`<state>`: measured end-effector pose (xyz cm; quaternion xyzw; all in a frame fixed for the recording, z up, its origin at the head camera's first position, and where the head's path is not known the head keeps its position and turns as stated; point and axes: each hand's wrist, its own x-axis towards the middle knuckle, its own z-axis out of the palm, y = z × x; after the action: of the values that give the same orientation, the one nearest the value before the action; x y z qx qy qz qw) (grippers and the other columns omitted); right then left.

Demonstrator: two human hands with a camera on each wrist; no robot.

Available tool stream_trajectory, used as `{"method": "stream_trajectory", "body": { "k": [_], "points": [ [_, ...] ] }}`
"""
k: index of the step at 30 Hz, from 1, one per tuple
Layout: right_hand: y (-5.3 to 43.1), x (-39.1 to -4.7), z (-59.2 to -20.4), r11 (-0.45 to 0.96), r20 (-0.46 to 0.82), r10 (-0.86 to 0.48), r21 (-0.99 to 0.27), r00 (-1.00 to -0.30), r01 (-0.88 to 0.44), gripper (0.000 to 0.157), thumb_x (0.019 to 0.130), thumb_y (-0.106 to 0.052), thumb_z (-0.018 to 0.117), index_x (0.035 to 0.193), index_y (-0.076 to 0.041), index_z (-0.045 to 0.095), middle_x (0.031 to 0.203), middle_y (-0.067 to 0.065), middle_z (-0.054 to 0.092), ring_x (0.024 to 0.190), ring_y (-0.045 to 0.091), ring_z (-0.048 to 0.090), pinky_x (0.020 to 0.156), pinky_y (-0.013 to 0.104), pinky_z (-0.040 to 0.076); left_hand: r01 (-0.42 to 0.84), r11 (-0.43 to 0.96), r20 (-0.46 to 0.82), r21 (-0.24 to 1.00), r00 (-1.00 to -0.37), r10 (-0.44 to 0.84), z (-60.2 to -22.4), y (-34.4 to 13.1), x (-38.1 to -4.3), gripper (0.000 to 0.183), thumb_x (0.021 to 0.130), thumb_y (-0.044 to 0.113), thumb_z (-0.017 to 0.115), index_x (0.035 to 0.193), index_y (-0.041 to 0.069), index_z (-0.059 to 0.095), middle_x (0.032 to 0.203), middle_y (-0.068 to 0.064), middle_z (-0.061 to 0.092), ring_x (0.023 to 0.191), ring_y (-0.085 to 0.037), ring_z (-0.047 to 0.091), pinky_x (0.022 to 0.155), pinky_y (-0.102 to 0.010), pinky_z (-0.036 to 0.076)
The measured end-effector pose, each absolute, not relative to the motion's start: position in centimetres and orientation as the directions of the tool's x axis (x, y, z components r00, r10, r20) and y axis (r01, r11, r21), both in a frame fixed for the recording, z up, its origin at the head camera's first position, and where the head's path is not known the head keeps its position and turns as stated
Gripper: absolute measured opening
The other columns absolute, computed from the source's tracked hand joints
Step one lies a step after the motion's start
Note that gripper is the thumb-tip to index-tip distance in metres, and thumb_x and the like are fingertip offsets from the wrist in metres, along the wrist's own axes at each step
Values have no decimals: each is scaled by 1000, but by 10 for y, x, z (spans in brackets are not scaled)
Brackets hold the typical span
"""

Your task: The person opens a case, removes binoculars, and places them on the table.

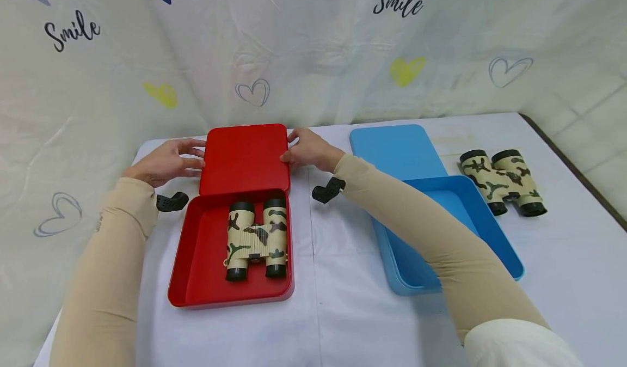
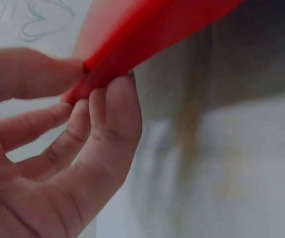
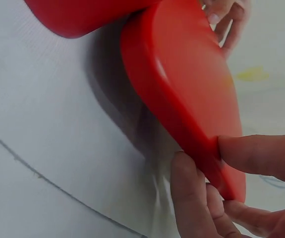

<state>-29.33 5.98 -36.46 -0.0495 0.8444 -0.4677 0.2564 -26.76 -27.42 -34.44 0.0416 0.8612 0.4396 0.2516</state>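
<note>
A red lid is held at its two sides, just behind the red box. My left hand pinches the lid's left edge; in the left wrist view the thumb lies on one face and the fingers curl under the rim. On the opposite edge, my right hand grips the lid between thumb and fingers, as the right wrist view also shows. The lid is tilted, its shadow falling on the cloth below. Camouflage binoculars lie in the right half of the box.
Under my right forearm stands a blue box, with a blue lid lying behind it. A second pair of camouflage binoculars rests to its right, near the table's right edge. A printed curtain hangs behind the white-covered table.
</note>
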Motion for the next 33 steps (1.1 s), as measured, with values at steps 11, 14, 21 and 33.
{"method": "stream_trajectory", "body": {
  "k": [11,14,21,33],
  "points": [
    [62,-288,-365,636,-434,-353,-761,-829,128,52,96,-20,71,139,-5,46,111,13,74,91,22,74,109,39,51,-152,625,-429,766,-845,320,-356,-279,-262,68,101,12,60,160,4,28,151,-23,44,107,-15,67,97,-28,61],
    [62,-287,-364,653,-434,-351,-748,-830,115,53,97,-21,71,140,-5,46,111,13,74,93,23,76,113,41,49,-155,622,-431,768,-843,323,-359,-280,-262,68,101,12,61,159,3,28,150,-24,44,105,-14,69,95,-27,61],
    [61,-286,-364,732,-430,-340,-680,-837,53,60,95,-25,72,145,-3,46,111,12,75,99,23,73,116,44,47,-122,661,-439,741,-832,339,-361,-280,-261,69,100,13,62,159,2,28,149,-25,45,106,-14,69,96,-27,61],
    [63,-282,-364,784,-431,-331,-621,-839,10,69,91,-30,77,148,-3,47,116,11,69,112,26,62,108,43,53,-80,749,-466,658,-824,322,-361,-271,-253,73,97,17,66,158,2,29,149,-26,48,124,-33,62,110,-55,53]
  ]
}}
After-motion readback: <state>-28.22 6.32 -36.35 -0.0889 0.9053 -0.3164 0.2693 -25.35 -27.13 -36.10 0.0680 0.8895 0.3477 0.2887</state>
